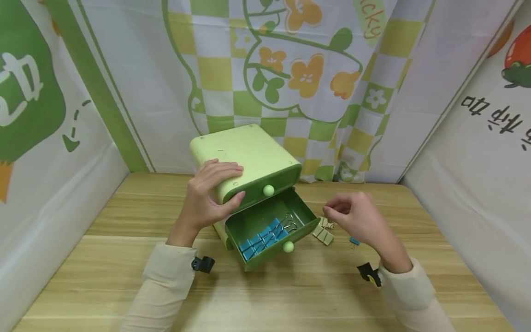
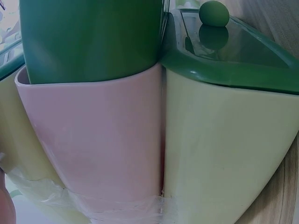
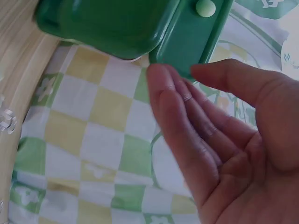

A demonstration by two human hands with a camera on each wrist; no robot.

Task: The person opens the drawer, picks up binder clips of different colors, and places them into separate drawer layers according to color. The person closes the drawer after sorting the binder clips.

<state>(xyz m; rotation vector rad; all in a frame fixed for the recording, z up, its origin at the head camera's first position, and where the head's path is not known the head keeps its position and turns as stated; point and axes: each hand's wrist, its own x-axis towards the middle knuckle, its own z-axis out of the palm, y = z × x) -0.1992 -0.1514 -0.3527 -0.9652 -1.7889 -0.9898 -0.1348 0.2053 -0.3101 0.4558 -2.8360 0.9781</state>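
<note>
A pale yellow-green drawer box (image 1: 249, 152) stands on the table, its upper drawer (image 1: 257, 191) closed. Below that, a dark green drawer (image 1: 298, 205) is pulled out, holding several blue binder clips (image 1: 265, 237). My left hand (image 1: 213, 193) rests on the box's left front corner, fingers laid over the top and thumb on the front edge. To the right of the pulled-out drawer hovers my right hand (image 1: 352, 214), with relaxed fingers and a gap between thumb and fingertips (image 3: 159, 77). Nothing sits in that gap. Pale yellow binder clips (image 1: 323, 234) lie under this hand's fingertips.
A small blue binder clip (image 1: 354, 241) lies on the wooden table (image 1: 332, 295) below the right hand. Behind the box hangs a checked, flowered curtain (image 1: 265, 101). In the left wrist view, clear tape (image 2: 135, 207) runs across the box's pink section (image 2: 98, 140).
</note>
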